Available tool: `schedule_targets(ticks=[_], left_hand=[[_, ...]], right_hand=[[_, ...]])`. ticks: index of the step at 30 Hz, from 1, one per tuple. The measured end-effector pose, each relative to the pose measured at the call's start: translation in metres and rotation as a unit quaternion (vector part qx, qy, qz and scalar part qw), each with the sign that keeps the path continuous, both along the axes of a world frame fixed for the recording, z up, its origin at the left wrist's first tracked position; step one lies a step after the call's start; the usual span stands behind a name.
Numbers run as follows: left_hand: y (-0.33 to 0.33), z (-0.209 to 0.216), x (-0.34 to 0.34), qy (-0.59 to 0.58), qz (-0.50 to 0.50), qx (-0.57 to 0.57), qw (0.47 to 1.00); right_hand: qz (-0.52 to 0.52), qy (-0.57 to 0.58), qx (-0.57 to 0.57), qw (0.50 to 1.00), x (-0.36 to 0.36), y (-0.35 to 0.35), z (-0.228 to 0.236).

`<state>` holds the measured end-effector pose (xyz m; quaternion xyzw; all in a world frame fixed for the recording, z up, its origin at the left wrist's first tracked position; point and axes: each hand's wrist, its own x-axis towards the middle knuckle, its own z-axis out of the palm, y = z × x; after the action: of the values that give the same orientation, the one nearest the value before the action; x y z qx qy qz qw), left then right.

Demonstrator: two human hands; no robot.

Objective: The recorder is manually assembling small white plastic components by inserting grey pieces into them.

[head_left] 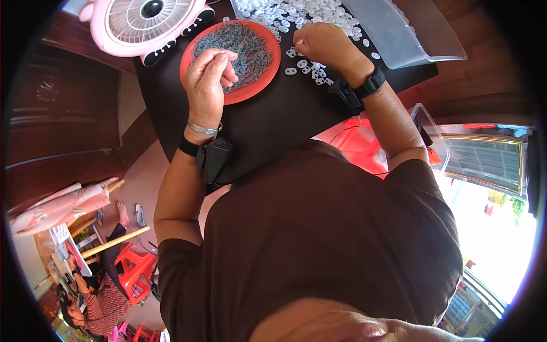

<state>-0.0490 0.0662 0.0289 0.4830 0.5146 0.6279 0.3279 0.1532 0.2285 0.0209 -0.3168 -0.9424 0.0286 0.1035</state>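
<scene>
My left hand (208, 75) hovers over the near left part of a round red plate (272, 73). Its fingers curl in toward the thumb, and whatever they may hold is too small to tell. Many small grey pieces that look like screws (250, 62) fill the plate. To the right, my right hand (325, 47) is closed above the edge of a spread of small white plastic pieces with holes (273, 10). The back of that hand hides most of what its fingers may grip. Several loose white pieces (314, 69) lie on the dark table just below it.
A pink fan (149, 23) stands at the table's far left. A translucent plastic bin (393, 34) sits at the far right. The black table (256, 128) ends close to my body. A red stool (359, 145) is beneath on the right. Another person (108, 302) sits at lower left.
</scene>
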Motion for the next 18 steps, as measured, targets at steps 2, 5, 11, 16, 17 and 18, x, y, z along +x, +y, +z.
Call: schedule_targets(ticks=[2,5,11,16,17,18], left_hand=[[0.0,0.001,-0.001,-0.002,-0.001,0.001,1.0],[0.0,0.004,-0.002,-0.003,-0.007,-0.001,1.0],[0.0,0.004,0.001,-0.014,-0.026,-0.007,1.0],[0.003,0.0,0.004,0.002,-0.052,-0.049,0.997],[0.002,0.001,0.003,0.023,-0.054,-0.064,0.996],[0.002,0.002,0.004,0.042,-0.056,-0.078,0.995]], right_hand=[[0.012,0.01,0.024,1.0,-0.002,0.002,-0.005],[0.012,0.006,0.065,0.998,-0.003,0.011,-0.011],[0.089,0.258,-0.298,0.915,-0.014,0.014,0.003],[0.168,0.286,-0.47,0.818,-0.044,-0.018,0.027],[0.184,0.281,-0.476,0.813,-0.047,-0.022,0.031],[0.186,0.288,-0.466,0.816,-0.052,-0.028,0.032]])
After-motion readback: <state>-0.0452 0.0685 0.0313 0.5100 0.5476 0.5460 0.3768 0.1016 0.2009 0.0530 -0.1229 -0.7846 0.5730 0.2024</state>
